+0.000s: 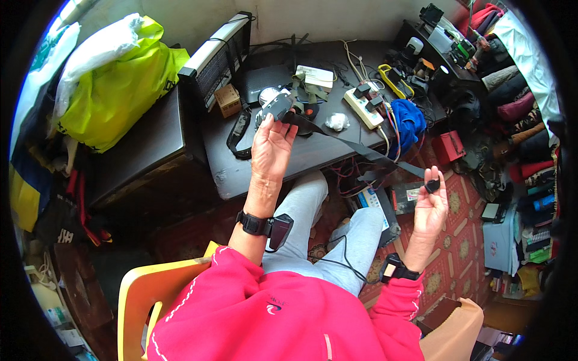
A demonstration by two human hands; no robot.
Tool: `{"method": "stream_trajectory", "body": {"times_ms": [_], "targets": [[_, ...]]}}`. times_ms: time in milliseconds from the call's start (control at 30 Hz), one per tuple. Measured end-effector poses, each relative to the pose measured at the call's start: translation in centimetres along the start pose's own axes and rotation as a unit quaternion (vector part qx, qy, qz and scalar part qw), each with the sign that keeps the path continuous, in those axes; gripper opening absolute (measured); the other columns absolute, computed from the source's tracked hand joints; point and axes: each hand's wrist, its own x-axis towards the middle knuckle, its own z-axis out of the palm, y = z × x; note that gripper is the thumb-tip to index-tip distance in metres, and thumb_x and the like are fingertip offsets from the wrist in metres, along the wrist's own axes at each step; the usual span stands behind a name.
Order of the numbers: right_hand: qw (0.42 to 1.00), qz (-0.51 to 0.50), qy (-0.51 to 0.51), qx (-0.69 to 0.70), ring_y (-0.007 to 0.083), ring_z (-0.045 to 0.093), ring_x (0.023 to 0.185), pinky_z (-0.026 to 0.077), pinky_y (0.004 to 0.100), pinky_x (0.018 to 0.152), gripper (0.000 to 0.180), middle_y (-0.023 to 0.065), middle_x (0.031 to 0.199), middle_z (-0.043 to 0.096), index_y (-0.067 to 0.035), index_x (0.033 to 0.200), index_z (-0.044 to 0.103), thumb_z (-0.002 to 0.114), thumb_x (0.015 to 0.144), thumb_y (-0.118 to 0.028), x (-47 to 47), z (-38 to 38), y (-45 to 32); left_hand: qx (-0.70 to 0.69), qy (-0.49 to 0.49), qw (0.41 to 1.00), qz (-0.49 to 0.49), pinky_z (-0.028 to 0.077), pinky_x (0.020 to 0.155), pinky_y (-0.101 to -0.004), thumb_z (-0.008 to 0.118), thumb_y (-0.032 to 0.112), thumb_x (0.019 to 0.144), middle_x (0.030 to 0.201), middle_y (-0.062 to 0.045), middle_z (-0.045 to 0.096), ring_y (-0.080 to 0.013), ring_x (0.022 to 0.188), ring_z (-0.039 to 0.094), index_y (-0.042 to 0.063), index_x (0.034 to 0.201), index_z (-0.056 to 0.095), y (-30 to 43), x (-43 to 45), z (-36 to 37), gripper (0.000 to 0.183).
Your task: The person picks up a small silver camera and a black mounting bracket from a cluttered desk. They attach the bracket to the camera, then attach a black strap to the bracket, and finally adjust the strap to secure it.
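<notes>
My left hand is raised over the desk's front part and holds a dark grey device, perhaps a headlamp, between thumb and fingers. From it a flat black strap runs down to the right, past the desk's edge. Out to the right, beyond the desk, my right hand has its palm up, fingers closed on the strap's end with a small black buckle. A round silver lamp head shows just behind the device. A looped black band lies on the desk left of my left hand.
A crumpled clear plastic wrap, a white power strip with plugs, a blue cloth and a small cardboard box are on the dark desk. A heater-like panel stands at the back left. Cables hang below the desk's edge.
</notes>
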Motion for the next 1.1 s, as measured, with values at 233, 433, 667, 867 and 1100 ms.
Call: {"method": "stream_trajectory", "body": {"times_ms": [233,433,667,867,1100], "targets": [[0.998,-0.022,0.050,-0.007,0.0244,0.050,0.121,0.051,0.0263,0.078,0.033,0.0140,0.130,0.051,0.002,0.124,0.048,0.048,0.092,-0.005,0.6,-2.4,-0.1,-0.021,0.032,0.999,0.012,0.043,0.093,-0.0357,0.056,0.021,0.091,0.105,-0.006,0.061,-0.0194,0.100,0.057,0.006,0.109,0.056,0.1,0.8,-1.3,0.022],[0.986,-0.029,0.160,0.034,0.0174,0.058,0.110,0.049,0.0241,0.068,0.031,0.0084,0.120,0.060,-0.002,0.118,0.054,0.047,0.097,-0.023,1.6,-5.4,-0.5,-0.023,0.042,0.998,0.043,0.047,0.090,-0.0331,0.062,0.017,0.088,0.098,-0.004,0.061,-0.0171,0.095,0.057,0.006,0.102,0.057,0.8,0.8,-1.2,0.018],[0.985,0.004,0.150,0.080,0.0151,0.065,0.088,0.048,0.0238,0.058,0.025,0.0038,0.097,0.067,-0.009,0.105,0.060,0.049,0.096,-0.029,1.9,-9.4,0.6,-0.022,0.039,0.998,0.039,0.051,0.084,-0.0328,0.061,0.017,0.089,0.096,-0.003,0.063,-0.0156,0.089,0.059,0.007,0.101,0.060,0.5,1.2,-1.4,0.015],[0.971,-0.033,0.198,0.130,0.0142,0.065,0.086,0.047,0.0238,0.058,0.024,0.0038,0.093,0.068,-0.007,0.102,0.060,0.049,0.096,-0.027,2.3,-11.4,-0.1,-0.036,0.009,0.996,0.077,0.047,0.094,-0.0343,0.053,0.016,0.093,0.112,-0.011,0.060,-0.0207,0.105,0.058,0.002,0.113,0.054,1.9,1.6,-1.1,0.024],[0.986,0.012,0.143,0.080,0.0128,0.064,0.083,0.047,0.0231,0.059,0.023,0.0027,0.092,0.067,-0.009,0.104,0.061,0.049,0.096,-0.027,1.8,-10.2,0.5,-0.001,0.002,0.999,0.035,0.047,0.093,-0.0341,0.055,0.017,0.092,0.117,-0.013,0.058,-0.0220,0.108,0.057,0.004,0.117,0.051,0.5,0.7,-0.4,0.029]]}}
